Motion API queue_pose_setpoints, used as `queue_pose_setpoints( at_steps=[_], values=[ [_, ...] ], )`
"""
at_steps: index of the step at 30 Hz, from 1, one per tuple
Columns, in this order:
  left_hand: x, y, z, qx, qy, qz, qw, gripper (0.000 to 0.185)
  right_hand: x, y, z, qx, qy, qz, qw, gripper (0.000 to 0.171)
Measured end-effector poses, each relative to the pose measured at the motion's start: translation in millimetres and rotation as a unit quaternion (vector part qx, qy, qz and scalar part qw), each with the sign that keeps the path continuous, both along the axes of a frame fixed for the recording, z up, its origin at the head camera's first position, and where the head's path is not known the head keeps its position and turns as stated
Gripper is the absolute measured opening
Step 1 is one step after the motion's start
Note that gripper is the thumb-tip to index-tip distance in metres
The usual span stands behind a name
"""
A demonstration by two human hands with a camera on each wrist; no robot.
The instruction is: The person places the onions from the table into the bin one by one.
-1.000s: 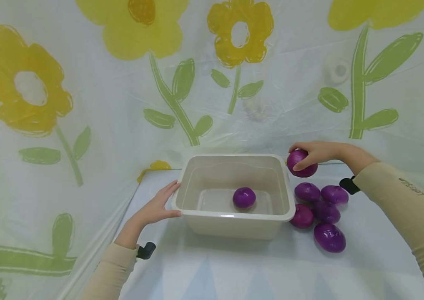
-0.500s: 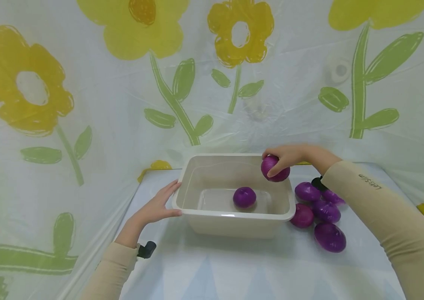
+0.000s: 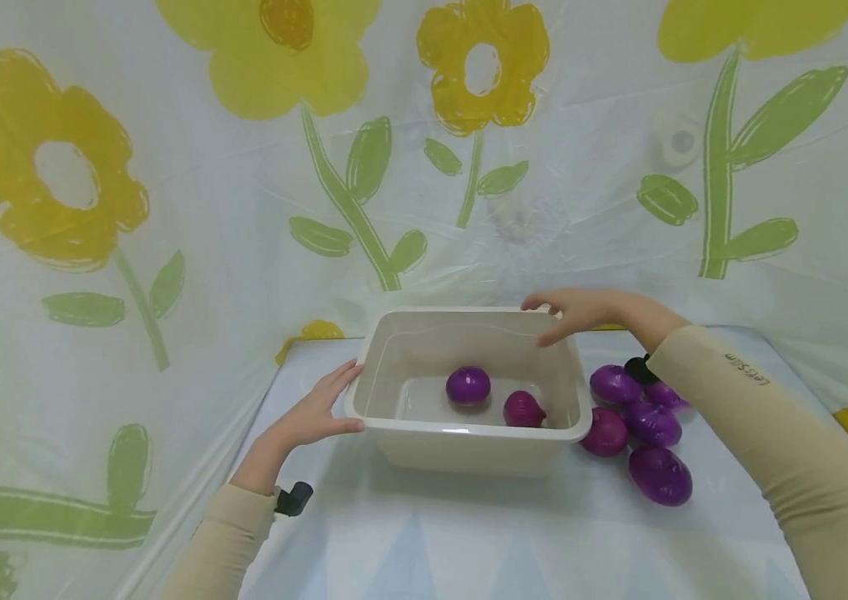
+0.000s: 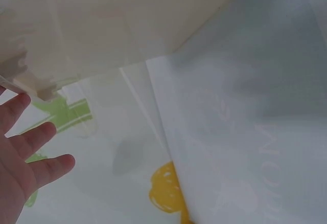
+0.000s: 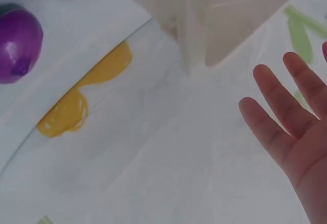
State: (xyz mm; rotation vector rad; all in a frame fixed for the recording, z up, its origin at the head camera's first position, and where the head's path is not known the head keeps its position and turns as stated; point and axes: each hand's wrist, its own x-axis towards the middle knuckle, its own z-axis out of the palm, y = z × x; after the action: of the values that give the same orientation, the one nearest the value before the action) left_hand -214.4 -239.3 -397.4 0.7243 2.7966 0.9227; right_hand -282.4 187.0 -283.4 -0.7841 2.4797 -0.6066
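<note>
A cream plastic tub stands on the table with two red onions inside, one smooth onion toward the middle and one onion at the front right. Over the tub's back right corner hovers my right hand, its fingers spread and holding nothing. In the right wrist view, straight fingers show beside the tub. My left hand touches the tub's left rim with spread, straight fingers, thumb by the front left corner. Straight fingers appear under the tub wall in the left wrist view.
Right of the tub lies a cluster of several more red onions, with one large onion nearest the front. The right sleeve partly covers an onion there. A flower-printed sheet hangs behind the table.
My right hand has carried a red onion leftward from beside the tub to over it and let it go inside. The other onion there has shifted slightly left and back. My left hand stays put.
</note>
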Motion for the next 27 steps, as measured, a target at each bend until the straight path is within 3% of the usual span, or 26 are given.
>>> queue_pose_setpoints(
  at_steps=[6,11,18,27],
  values=[
    [0.1,1.4,0.7,0.002,-0.008,0.004,1.0000,0.094,7.7,35.1,2.9,-0.015,0.050,-0.038,0.998,0.068],
    [-0.4,1.2,-0.1,-0.004,-0.007,0.006,0.9999,0.094,20.0,77.8,-7.9,-0.035,0.088,-0.067,0.993,0.065],
    [0.7,1.0,2.0,0.002,-0.007,0.004,1.0000,0.094,50.6,127.8,-42.4,-0.039,0.083,-0.101,0.991,0.063],
    [-0.5,1.1,-0.2,-0.006,-0.012,0.010,0.9999,0.095,88.8,157.0,-101.8,-0.071,0.085,-0.092,0.990,0.057]
  ],
)
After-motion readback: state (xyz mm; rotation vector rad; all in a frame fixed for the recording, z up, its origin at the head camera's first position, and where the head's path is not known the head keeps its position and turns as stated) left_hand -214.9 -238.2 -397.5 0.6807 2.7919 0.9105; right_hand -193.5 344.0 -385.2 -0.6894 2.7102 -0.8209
